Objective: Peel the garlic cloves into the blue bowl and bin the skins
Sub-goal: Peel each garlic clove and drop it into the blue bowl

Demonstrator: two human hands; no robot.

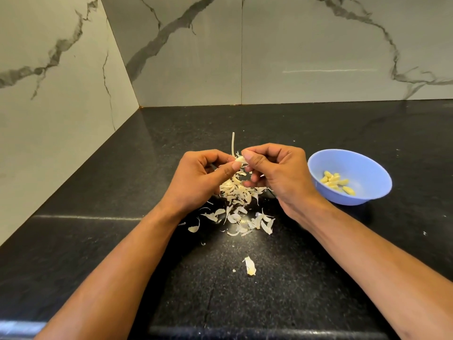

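A garlic clove (240, 159) is being pinched between left hand (199, 177) and right hand (274, 173) above skins (239, 207), near the blue bowl (367, 168).

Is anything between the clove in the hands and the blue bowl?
Nothing visible. Both hands, left hand and right hand, pinch the garlic clove above the skins; only bare black counter lies between it and the blue bowl to the right.

Lighting's pretty even from where I sit, soft and bright enough. The black countertop (318, 133) throws a glare streak near the left edge, and the marble wall (318, 45) has one too (wide lens bends the edges). Focus looks sharp centrally.
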